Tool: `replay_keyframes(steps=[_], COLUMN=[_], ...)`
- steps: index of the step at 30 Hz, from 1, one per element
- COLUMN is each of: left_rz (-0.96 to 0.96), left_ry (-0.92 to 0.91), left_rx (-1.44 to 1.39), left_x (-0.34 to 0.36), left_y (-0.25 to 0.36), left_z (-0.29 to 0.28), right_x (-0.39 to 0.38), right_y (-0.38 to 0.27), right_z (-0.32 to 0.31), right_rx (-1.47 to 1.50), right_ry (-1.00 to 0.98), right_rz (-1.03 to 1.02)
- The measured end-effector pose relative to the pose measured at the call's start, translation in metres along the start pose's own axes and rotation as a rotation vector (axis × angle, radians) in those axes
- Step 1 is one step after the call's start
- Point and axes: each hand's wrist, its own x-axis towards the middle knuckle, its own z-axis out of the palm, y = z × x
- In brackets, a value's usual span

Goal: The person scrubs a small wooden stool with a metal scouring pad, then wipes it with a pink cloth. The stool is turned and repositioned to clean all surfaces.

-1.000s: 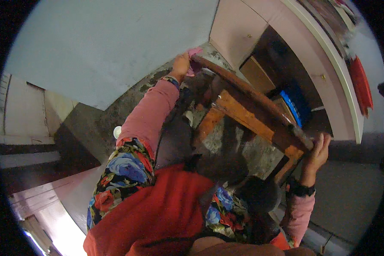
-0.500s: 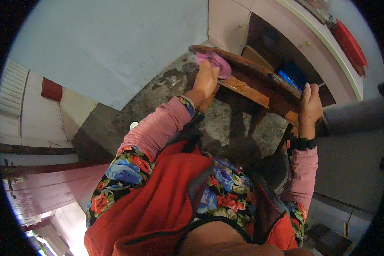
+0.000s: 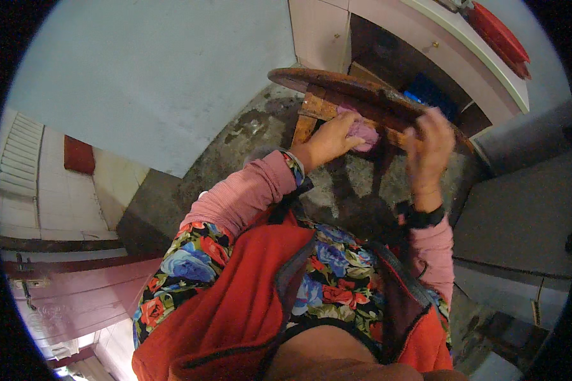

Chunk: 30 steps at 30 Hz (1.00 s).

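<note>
A brown wooden table with a round top [image 3: 327, 79] stands tilted in front of me, its top seen nearly edge-on. Its wooden frame [image 3: 306, 120] shows below the top. My left hand [image 3: 332, 141] is closed on a crumpled pink cloth [image 3: 365, 134], which lies against the frame under the top. Close to the right part of the round top is my right hand [image 3: 431, 149], blurred by motion. Its thumb and fingers look apart, with nothing seen between them.
Behind the table is a pale pink cabinet [image 3: 321, 32] with an open compartment holding a blue shiny package [image 3: 426, 94]. A red plastic basin [image 3: 499, 38] rests on its countertop. A pale blue panel [image 3: 152, 76] rises at the left above the stained concrete floor [image 3: 235, 136].
My left hand has moved the pink cloth right and nearer me, from the top's left end to the frame. My right hand has let go of the top's edge and shifted left.
</note>
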Motion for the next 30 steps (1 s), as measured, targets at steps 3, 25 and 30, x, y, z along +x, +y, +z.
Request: replay_keyframes(steps=[3, 25, 30], left_rz=[-0.403, 0.193, 0.195], left_ry=[0.034, 0.464, 0.167], left_rx=[-0.597, 0.124, 0.481], left_x=[0.004, 0.044, 0.065], left_y=[0.009, 0.005, -0.013], left_z=[0.004, -0.146, -0.11], right_x=[-0.034, 0.009, 0.006], right_y=[-0.044, -0.088, -0.097], right_z=[0.019, 0.13, 0.155], right_rx=[0.314, 0.287, 0.272], right_ry=[-0.349, -0.37, -0.515], right_rz=[0.222, -0.144, -0.218])
